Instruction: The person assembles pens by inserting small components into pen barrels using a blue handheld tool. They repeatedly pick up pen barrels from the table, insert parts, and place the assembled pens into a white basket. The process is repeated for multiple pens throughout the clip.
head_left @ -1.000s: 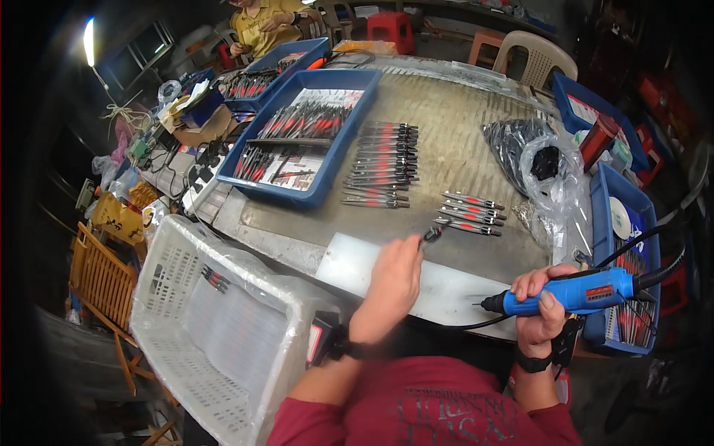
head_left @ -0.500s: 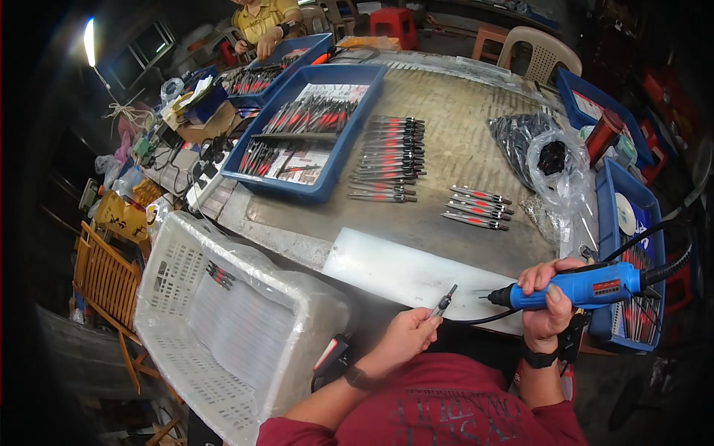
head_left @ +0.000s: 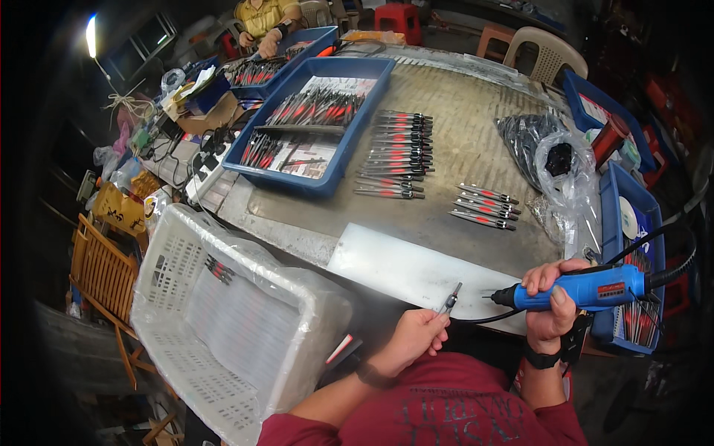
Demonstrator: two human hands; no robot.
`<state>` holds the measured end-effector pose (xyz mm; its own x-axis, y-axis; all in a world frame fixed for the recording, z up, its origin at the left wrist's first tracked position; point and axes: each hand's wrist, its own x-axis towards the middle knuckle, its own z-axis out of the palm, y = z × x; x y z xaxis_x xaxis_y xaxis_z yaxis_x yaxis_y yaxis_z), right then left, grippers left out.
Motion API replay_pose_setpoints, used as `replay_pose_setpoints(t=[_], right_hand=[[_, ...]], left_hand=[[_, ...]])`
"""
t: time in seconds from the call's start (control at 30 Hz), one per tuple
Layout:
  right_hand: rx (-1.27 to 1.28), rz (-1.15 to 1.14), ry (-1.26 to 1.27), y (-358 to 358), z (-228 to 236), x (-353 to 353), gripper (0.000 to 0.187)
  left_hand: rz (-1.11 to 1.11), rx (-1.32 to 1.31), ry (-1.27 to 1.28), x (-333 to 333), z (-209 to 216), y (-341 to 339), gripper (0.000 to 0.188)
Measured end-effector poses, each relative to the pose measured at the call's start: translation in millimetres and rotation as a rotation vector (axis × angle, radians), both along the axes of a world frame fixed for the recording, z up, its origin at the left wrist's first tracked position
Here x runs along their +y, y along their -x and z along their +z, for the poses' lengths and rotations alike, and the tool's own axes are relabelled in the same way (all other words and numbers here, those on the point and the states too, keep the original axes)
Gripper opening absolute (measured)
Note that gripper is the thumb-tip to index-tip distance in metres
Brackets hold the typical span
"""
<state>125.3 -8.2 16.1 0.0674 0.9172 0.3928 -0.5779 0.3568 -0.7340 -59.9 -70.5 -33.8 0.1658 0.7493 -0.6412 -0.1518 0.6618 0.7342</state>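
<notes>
Small tool [head_left: 449, 299] near blue driver [head_left: 576, 290] (both hands)

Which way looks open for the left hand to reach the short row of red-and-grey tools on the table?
Probably straight ahead: only the bare white sheet lies between the left hand and that row. But the hand already pinches a small tool.

Left hand [head_left: 413, 336] pinched, right hand [head_left: 552, 306] fisted

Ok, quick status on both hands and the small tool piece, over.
Left hand pinching small tool piece. Right hand gripping blue power tool. Tip and piece apart. Nothing between them.
</notes>
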Motion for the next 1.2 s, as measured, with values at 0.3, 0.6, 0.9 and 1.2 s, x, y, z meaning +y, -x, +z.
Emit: replay_pose_setpoints(t=[0.3, 0.6, 0.9, 1.2], right_hand=[[0.026, 0.085, -0.05, 8.7, -0.9, 3.1, 0.041], [-0.041, 0.143, 0.003, 25.5, 5.9, 1.6, 0.045], [-0.154, 0.23, 0.004, 36.5, 5.5, -1.6, 0.049], [-0.196, 0.242, 0.002, 39.7, 4.7, 1.3, 0.048]], left_hand=[[0.083, -0.107, 0.016, -2.3, -9.0, 0.1, 0.02], [0.033, -0.058, -0.031, -1.4, -12.1, -0.6, 0.023], [0.032, -0.047, -0.032, -0.9, -8.4, -1.8, 0.025], [0.02, -0.03, -0.043, -0.3, -9.7, -2.0, 0.025]])
